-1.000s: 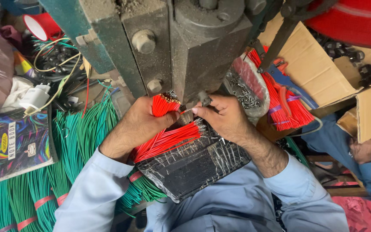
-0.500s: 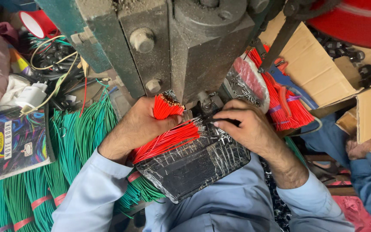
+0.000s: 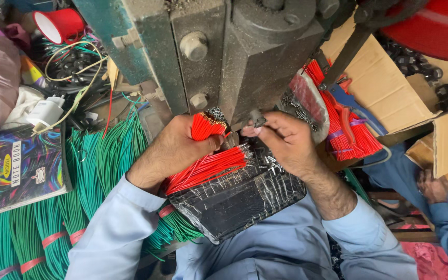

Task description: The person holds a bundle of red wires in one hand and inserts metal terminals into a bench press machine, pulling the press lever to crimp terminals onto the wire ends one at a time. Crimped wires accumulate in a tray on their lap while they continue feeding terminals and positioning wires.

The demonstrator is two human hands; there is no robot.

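Wire-feeding under way: left hand (image 3: 175, 148) grips red wire bundle (image 3: 206, 168); right hand (image 3: 286, 140) pinches one wire at press (image 3: 245, 57), needing precise seating.

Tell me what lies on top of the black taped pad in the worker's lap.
A loose row of red wires lies across the black pad. The left hand grips another red bundle above it. The wires' rear ends are hidden under that hand.

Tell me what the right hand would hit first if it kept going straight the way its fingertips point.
The right hand points up-left, fingertips pinched beneath the grey metal press. Going on, it would probably meet the press's underside first, though depth is unclear.
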